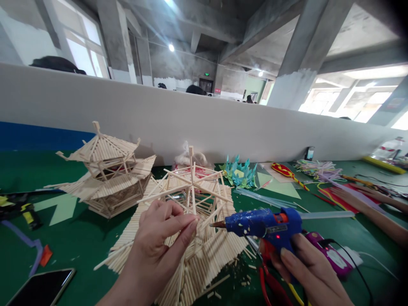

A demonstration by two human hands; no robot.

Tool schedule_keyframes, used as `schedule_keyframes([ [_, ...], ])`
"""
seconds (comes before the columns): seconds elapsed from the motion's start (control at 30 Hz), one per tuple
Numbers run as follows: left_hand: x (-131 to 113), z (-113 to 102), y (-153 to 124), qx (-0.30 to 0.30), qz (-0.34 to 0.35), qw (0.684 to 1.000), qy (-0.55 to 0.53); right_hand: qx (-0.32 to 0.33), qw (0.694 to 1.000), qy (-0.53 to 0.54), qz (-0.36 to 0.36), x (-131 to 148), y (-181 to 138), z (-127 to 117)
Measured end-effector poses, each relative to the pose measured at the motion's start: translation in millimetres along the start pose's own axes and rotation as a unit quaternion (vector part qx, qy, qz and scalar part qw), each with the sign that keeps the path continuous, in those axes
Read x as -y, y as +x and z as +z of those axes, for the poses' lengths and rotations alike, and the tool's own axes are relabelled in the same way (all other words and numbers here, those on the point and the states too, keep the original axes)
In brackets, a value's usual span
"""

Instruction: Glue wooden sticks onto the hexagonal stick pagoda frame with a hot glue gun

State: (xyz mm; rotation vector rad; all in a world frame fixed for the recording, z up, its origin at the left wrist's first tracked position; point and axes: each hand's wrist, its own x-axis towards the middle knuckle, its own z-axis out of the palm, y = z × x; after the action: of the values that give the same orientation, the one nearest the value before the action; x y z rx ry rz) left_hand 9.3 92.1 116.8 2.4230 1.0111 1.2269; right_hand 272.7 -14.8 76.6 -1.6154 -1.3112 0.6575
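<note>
My right hand [306,259] is wrapped around the handle of a blue hot glue gun [255,223], with a clear glue stick [328,215] sticking out of its back. The gun's nozzle points left, close to the fingertips of my left hand [168,233]. Thumb and forefinger of that hand are pinched together at the wooden stick model [219,250]; whatever is between them is hidden. This model has a wide slatted lower roof and an open frame of crossing sticks on top. To its left stands a second stick pagoda [108,170] with roofs covered in sticks.
A phone [43,289] lies at the front left. Red-handled pliers [270,284] and cut stick bits lie near the glue gun. A purple power strip [328,255] with cables sits at right. Behind are a teal paper flower [240,172] and a white partition [191,123]. Another person's arms [366,208] reach in from the right.
</note>
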Motion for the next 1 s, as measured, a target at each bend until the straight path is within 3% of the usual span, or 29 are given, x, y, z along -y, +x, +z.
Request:
schedule_keyframes([
  [0.33,3.8,2.4,-2.4,-0.01,0.005,1.0,-0.001,-0.009,1.0,0.008,0.013,-3.7,-1.8,-1.2],
  [0.6,1.2,-6.4,-5.0,0.017,-0.001,0.999,-0.027,-0.009,0.999,0.016,0.028,-11.6,-3.2,-1.9],
  [0.77,-4.5,-4.3,-1.2,-0.017,0.004,1.0,0.003,-0.02,0.999,0.022,0.016,-7.9,-3.3,0.4],
  [1.0,-3.7,-1.4,3.9,-0.02,-0.004,1.0,0.005,-0.017,0.999,0.019,0.022,-1.4,-3.1,3.0],
])
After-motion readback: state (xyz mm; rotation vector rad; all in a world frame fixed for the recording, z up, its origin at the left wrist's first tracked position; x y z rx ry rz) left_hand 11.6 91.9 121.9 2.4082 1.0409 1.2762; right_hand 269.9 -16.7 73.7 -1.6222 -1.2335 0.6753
